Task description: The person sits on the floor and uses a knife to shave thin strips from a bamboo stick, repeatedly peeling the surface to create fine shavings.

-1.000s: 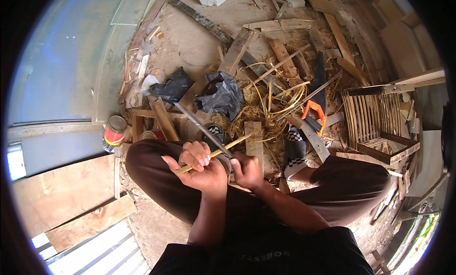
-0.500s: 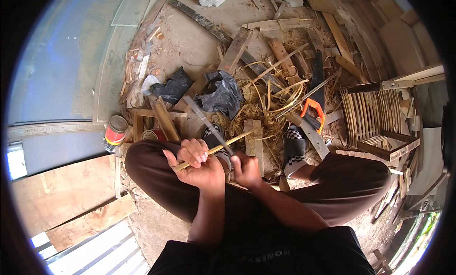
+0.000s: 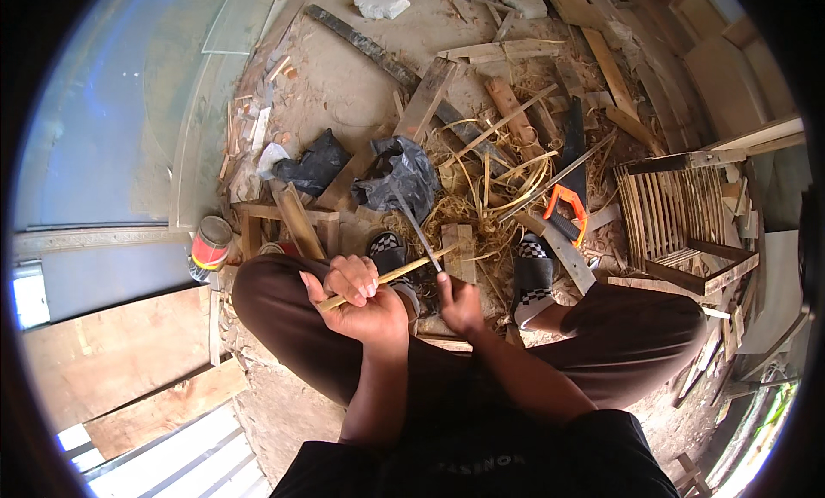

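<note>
One slim wooden stick [image 3: 402,272], frame centre: looks partly shaved, amount remaining unclear. Near end gripped under curled fingers of left hand [image 3: 365,305]; far end juts toward upper right. Right hand [image 3: 461,307] clasps long metal blade [image 3: 416,226], crossing near stick's tip, contact unclear. Curly shavings [image 3: 468,210] beyond.

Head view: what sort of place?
Probably a makeshift woodworking area: a saw, a heap of shavings and a slatted wooden frame are on the ground.
</note>
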